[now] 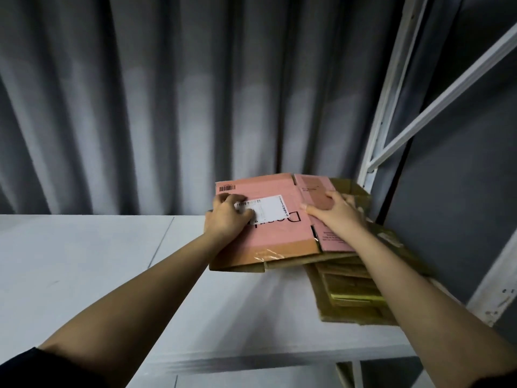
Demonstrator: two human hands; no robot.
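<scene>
A flattened pink cardboard box (279, 233) with a white shipping label (268, 210) lies on top of a stack of flattened brown cardboard boxes (352, 292) at the right end of a white shelf (112, 270). My left hand (226, 217) grips the pink box at its left edge, fingers curled over the label's left end. On the box's right flap my right hand (335, 210) lies with the fingers spread on top and the thumb at the flap's left edge. The pink box juts out left past the stack.
A grey pleated curtain (167, 107) hangs behind the shelf. White metal rack posts and a diagonal brace (391, 130) stand at the right, against a dark wall. The shelf's front edge runs low across the view, with another level just visible below it.
</scene>
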